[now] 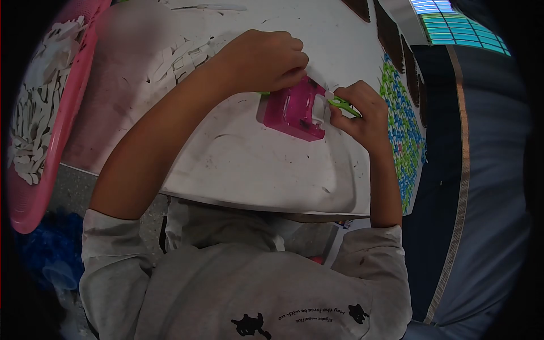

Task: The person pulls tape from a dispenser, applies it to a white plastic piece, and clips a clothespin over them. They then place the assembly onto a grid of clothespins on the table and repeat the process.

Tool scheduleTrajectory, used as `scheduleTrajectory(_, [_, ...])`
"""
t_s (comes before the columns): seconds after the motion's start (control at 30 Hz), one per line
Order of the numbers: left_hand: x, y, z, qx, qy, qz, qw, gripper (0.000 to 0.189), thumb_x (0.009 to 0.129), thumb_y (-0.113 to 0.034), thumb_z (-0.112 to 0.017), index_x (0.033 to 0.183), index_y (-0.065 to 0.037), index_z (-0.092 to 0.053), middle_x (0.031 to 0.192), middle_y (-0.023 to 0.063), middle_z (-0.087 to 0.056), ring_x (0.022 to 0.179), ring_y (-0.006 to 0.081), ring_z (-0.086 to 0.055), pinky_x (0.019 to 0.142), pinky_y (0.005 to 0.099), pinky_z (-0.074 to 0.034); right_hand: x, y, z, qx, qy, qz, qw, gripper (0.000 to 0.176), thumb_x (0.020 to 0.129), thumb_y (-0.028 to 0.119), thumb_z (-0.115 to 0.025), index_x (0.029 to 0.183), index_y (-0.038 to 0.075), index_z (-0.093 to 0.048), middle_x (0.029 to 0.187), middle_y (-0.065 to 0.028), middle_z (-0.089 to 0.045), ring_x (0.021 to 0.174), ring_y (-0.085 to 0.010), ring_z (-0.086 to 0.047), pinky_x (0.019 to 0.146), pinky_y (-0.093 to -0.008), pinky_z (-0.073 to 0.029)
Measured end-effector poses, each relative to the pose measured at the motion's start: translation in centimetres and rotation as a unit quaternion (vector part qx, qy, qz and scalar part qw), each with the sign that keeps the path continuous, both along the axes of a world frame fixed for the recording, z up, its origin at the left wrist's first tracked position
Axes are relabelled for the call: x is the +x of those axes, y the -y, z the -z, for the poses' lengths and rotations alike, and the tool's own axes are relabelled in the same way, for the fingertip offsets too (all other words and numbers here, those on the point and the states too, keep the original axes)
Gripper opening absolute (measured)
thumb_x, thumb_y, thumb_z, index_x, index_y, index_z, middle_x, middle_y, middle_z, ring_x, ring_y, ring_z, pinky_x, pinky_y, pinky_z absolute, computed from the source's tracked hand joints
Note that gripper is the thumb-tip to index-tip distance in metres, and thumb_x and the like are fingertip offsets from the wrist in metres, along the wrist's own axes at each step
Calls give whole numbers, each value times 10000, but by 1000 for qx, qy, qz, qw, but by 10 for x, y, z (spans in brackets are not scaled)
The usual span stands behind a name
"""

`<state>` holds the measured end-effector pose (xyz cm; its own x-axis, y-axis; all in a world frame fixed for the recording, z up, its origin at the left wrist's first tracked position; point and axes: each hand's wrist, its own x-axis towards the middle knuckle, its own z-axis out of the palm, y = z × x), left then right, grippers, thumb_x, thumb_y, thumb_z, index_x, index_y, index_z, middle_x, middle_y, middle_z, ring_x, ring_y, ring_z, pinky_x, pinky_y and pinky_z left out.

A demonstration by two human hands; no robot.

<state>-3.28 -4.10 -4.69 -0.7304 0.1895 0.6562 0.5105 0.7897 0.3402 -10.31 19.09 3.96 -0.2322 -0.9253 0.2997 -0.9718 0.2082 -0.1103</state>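
Note:
A magenta block-like fixture (pixel 290 110) with hollowed recesses sits on the white table. At its right side a small white part (pixel 321 107) is seated against it. My right hand (pixel 365 113) pinches a slim bright green plastic piece (pixel 344 106) beside that white part. Over the fixture's far left edge, my left hand (pixel 275 62) is closed with fingers curled under; what they hold, if anything, is hidden. A sliver of green shows just below its wrist side.
Loose white strips (pixel 184 62) lie behind my left forearm. A pink basket (pixel 68 124) full of white pieces stands at the left. Many green, blue and white pieces (pixel 399 124) cover the right table edge. A thin knife-like tool (pixel 212 7) lies at the back.

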Motion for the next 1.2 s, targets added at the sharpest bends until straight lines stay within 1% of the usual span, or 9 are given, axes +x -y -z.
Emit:
scheduleTrajectory(0.13, [1,0,0,2,6,1,1000,87,840,-181,-649,820,-97,-654,779,13,-598,761,191,-604,623,328,-507,-2,0,0,17,-2,-7,1000,261,609,46,-741,861,29,-672,714,-81,-608,629,-228,-580,567,-336,-486])
scheduleTrajectory(0.4, [2,0,0,5,0,1,1000,81,838,-173,-648,820,-94,-651,774,16,-594,754,193,-602,626,329,-504,-5,-1,-3,76,-7,-20,997,273,605,36,-744,867,20,-670,729,-76,-609,681,-232,-601,592,-342,-508])
scheduleTrajectory(0.67, [2,0,0,8,-3,1,1000,90,843,-182,-647,826,-93,-654,781,16,-598,764,194,-607,634,333,-508,-5,-5,-1,95,-15,-11,995,303,589,46,-754,880,16,-676,738,-82,-618,691,-239,-614,597,-346,-518])
scheduleTrajectory(0.93, [3,0,-2,-2,42,-7,999,103,862,-204,-634,853,-107,-667,805,7,-611,792,193,-615,653,339,-522,-3,-9,-3,114,-30,7,993,287,586,50,-751,862,21,-679,733,-81,-614,696,-236,-613,595,-344,-518])
scheduleTrajectory(1.03, [3,0,-3,-4,42,-6,999,108,871,-206,-626,857,-107,-668,808,7,-613,796,193,-615,655,340,-521,-4,-11,-5,126,-35,12,991,272,586,55,-745,848,26,-676,724,-78,-608,696,-234,-611,592,-345,-517])
scheduleTrajectory(1.2, [3,1,-3,-4,49,-5,999,109,875,-204,-621,858,-107,-668,809,6,-616,798,192,-615,657,339,-520,-4,-15,-10,169,-68,17,983,188,594,60,-726,756,31,-635,698,-86,-591,687,-236,-607,575,-353,-506])
